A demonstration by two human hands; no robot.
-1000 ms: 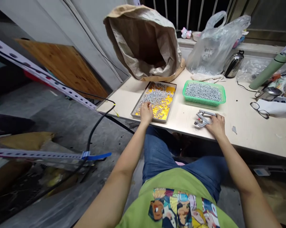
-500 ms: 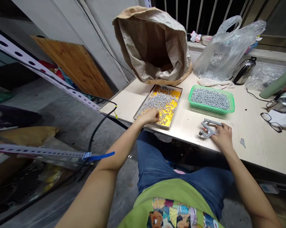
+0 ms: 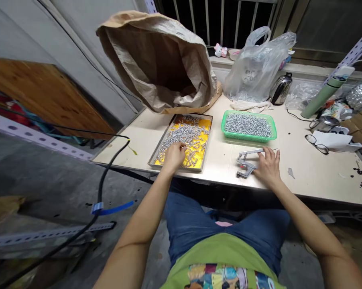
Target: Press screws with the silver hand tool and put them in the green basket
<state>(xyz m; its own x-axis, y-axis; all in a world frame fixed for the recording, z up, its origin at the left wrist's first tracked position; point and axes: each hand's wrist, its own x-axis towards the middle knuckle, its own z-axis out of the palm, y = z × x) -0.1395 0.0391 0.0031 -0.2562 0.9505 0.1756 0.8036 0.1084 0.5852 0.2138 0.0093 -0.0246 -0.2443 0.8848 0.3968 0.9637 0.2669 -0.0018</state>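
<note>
In the head view, two bare hands are seen at one pale bench (image 3: 217, 172). One shallow tray (image 3: 207, 143) is set near the bench's front edge, toward its left corner; its yellow lining is partly covered by loose metal screws (image 3: 181, 134), too many to be counted. The left hand (image 3: 175, 155) is held over the tray's front half, fingers bent toward the thumb — whether a screw is pinched cannot be told. One grey hand tool (image 3: 250, 152) is grasped by the right hand (image 3: 269, 165), the fingers laid over its handles, close to the front edge. Behind the tool, one green tub (image 3: 249, 138) is filled with more screws.

The back-left corner is taken up by one gaping paper bag (image 3: 199, 44). Along the back edge are placed one plastic bag (image 3: 253, 72), one cloth (image 3: 251, 106), one kettle (image 3: 280, 89) and one tilted green bottle (image 3: 322, 96); one pair of glasses (image 3: 317, 144) is laid toward the right edge. The bench top is flecked with dark spots at the right. A barred window (image 3: 223, 24) is seen behind, and one wooden board (image 3: 45, 94) is leaned at the left — over a grey floor (image 3: 63, 180).
</note>
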